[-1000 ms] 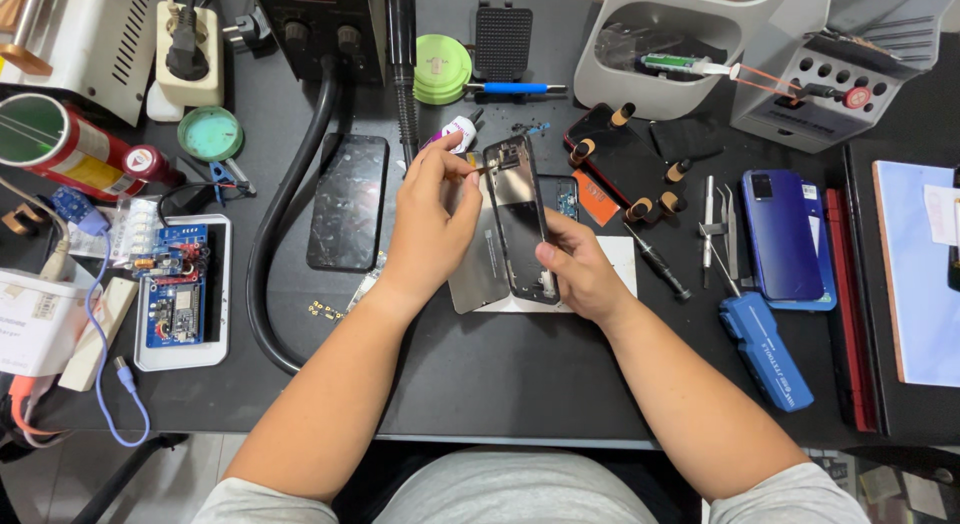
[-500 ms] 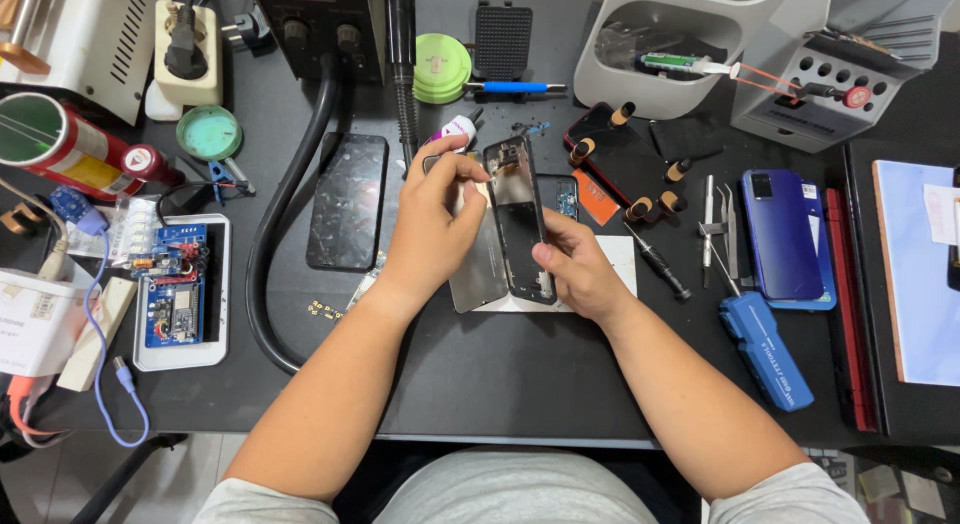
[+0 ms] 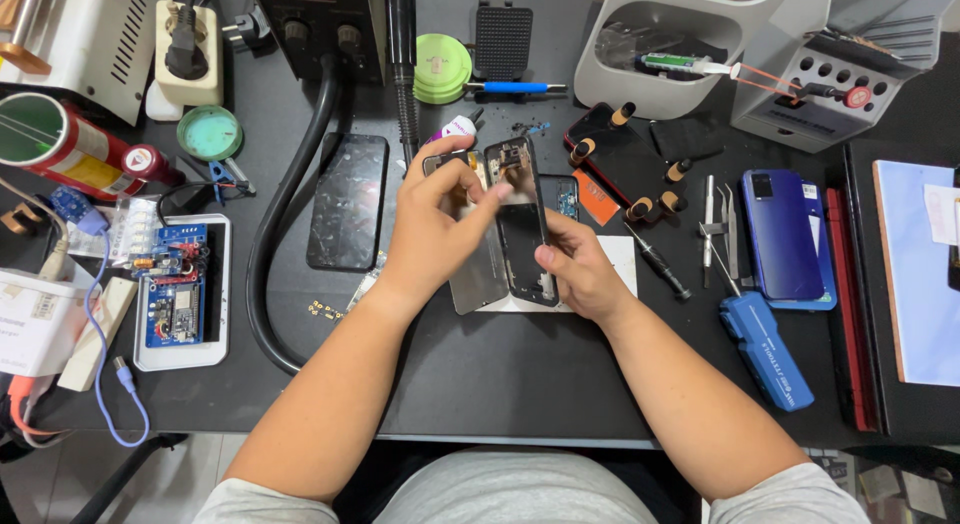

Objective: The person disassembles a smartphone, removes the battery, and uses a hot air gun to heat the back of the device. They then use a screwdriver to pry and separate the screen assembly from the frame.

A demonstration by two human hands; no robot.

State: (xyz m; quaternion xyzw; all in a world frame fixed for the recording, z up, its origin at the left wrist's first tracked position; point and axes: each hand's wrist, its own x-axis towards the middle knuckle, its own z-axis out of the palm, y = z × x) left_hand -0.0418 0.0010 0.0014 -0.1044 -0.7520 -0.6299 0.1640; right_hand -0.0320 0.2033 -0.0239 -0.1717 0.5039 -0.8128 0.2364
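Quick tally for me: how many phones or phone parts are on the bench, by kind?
Opened phone frame, held by left hand and right hand: 1
Silver back panel: 1
Cracked black screen: 1
Blue phone: 1
Red-edged phone: 1
Total: 5

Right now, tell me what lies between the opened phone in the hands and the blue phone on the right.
In the head view, between the opened phone and the blue phone lie a screwdriver and tweezers.

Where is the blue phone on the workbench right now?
In the head view, the blue phone lies face down right of the hands, between the tweezers and the red strip.
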